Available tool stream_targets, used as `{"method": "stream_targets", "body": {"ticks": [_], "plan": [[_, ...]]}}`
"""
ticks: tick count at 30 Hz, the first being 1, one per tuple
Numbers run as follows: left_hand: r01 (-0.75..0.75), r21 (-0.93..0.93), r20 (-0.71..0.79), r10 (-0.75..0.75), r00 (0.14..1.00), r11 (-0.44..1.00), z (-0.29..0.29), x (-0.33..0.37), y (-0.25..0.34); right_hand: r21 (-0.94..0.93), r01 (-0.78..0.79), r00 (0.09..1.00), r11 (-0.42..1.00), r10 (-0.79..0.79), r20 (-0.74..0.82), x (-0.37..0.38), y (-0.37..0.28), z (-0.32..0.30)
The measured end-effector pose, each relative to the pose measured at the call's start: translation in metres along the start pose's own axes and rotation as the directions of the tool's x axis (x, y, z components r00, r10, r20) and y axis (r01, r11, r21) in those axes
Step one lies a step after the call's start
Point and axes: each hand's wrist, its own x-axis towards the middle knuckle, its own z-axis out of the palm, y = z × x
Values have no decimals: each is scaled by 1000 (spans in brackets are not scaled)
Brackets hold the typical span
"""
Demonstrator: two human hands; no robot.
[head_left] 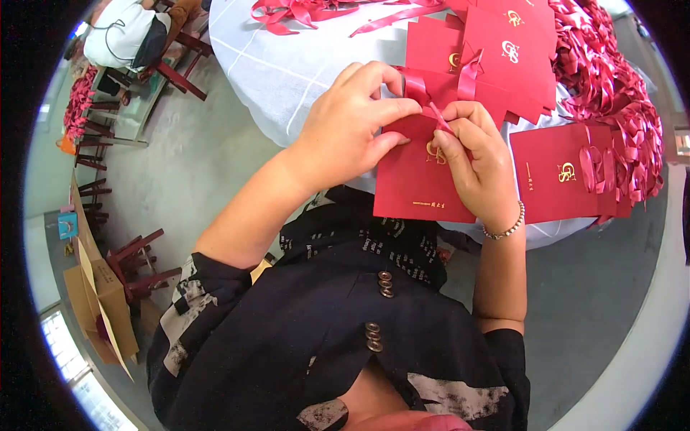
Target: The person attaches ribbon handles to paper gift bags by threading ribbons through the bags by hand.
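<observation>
A red paper gift bag [410,188] with gold print lies flat at the near edge of the table, its top edge away from me. My left hand [359,118] grips the upper left of this bag, fingers bent over its top edge near the ribbon. Between the thumb and fingers of my right hand [474,154] is a shiny red ribbon [438,117], pinched at the top of the bag. A loose ribbon loop [467,79] stands up just beyond. Where the ribbon meets the bag is partly covered by my fingers.
More red bags [507,50] are stacked beyond my hands, and another pile [553,169] lies to the right beside a heap of ribbon-handled bags [604,79]. Loose ribbons [302,13] lie on the pale tablecloth [273,72]. Stools [136,262], a cardboard box [108,302] and a seated person [122,36] are left.
</observation>
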Motion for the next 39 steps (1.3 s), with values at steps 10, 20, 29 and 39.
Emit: {"method": "stream_targets", "body": {"ticks": [10,20,29,39], "plan": [[502,-493,385,-339,858,710,-1,-4,-11,166,-68,955,984,112,-275,-7,10,10],[623,-652,499,-375,781,432,1,-8,-21,35,-198,967,980,201,-160,-20,-5,17],[636,-644,519,-369,771,425,-2,-8,-18,-163,-113,990,980,96,-106,-13,-8,24],[638,-621,512,-381,770,455,-5,-9,-12,-306,-66,990,950,23,-142,-8,-10,30]]}}
